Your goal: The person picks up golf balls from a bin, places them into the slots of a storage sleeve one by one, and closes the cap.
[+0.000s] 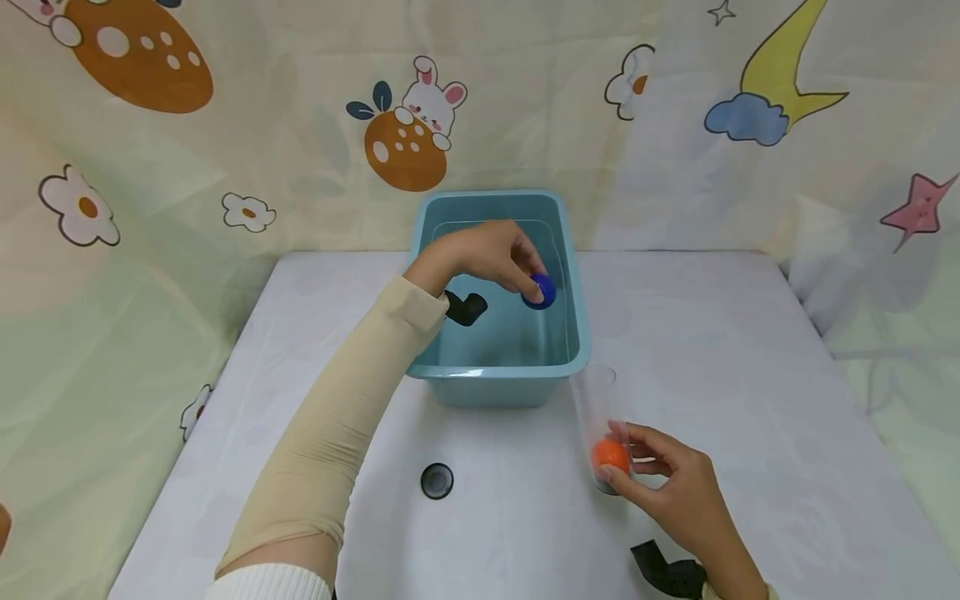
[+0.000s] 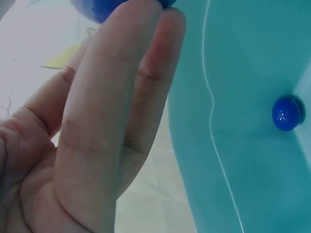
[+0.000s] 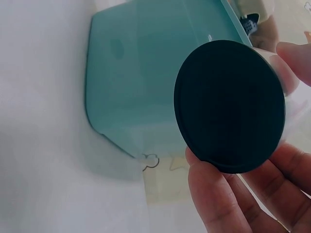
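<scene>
My left hand [image 1: 491,252] pinches a blue ball [image 1: 543,292] between thumb and fingers, over the inside of the teal basin [image 1: 497,372]. A second blue ball [image 2: 287,113] lies inside the basin in the left wrist view; the head view does not show it. Just right of the basin's near corner, my right hand [image 1: 678,487] grips a clear tube [image 1: 595,396] near its lower end. An orange ball [image 1: 611,455] sits low inside the tube. The tube's dark round end cap [image 3: 229,107] faces the right wrist camera.
A round black lid [image 1: 437,481] lies on the white table [image 1: 517,533], in front of the basin. Behind the table hangs a cloth [image 1: 525,100] printed with rabbits, flowers and a moon. Each wrist has a black device on it.
</scene>
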A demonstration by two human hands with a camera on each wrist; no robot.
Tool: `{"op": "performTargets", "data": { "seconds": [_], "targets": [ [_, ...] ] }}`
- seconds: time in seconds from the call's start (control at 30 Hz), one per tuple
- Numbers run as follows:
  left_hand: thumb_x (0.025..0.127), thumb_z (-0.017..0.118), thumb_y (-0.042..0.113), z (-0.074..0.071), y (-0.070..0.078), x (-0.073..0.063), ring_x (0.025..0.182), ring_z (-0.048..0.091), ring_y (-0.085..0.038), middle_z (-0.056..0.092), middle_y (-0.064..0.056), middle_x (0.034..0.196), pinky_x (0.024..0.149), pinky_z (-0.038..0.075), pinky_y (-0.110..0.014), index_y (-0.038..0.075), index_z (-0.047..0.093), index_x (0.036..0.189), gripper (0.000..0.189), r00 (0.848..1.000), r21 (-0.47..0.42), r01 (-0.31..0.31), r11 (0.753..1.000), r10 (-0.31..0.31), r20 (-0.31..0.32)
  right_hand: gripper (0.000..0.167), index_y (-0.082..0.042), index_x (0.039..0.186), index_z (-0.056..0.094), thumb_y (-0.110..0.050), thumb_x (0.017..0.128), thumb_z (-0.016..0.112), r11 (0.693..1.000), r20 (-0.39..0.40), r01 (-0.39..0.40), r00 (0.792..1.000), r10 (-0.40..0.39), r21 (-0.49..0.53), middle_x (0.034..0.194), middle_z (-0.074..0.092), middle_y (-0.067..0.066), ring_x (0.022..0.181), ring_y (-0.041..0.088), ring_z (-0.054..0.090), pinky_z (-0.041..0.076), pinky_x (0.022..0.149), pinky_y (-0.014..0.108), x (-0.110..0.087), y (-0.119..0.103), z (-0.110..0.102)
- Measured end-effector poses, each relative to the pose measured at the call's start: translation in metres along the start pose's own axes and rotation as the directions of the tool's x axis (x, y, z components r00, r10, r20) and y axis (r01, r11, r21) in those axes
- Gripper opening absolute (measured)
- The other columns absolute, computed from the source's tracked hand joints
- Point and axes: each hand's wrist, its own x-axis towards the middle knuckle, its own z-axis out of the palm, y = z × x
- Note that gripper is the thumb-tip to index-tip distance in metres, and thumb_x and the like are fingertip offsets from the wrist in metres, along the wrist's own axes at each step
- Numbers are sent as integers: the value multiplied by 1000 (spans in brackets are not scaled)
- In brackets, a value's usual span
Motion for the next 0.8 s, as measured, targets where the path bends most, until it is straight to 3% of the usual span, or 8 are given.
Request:
{"op": "performTargets", "data": {
  "seconds": [0.23,0.47,0.8],
  "targets": [
    [91,90,23,6,4,-17,104,69,-21,79,-4,106,90,58,-35,8,83,118,32,996,31,-72,997,73,-47,48,0,122,79,1,77,95,1000,-2,20,1000,-20,5,115,80,10,92,0,71,60,74,14,0,1,1],
    [90,90,18,14,12,-31,102,72,-19,79,-3,108,91,60,-31,7,82,119,32,990,12,-134,991,134,-52,49,-2,122,79,3,77,95,999,-2,35,999,-35,16,118,77,-12,92,-1,71,60,74,14,1,1,1],
    [89,92,19,27,33,-49,101,72,-14,79,1,108,89,60,-28,8,82,120,35,973,73,-228,971,230,-18,50,-2,124,79,3,76,95,999,5,48,999,-48,15,118,77,-14,92,-1,70,60,75,14,4,1,2]
  ]
}}
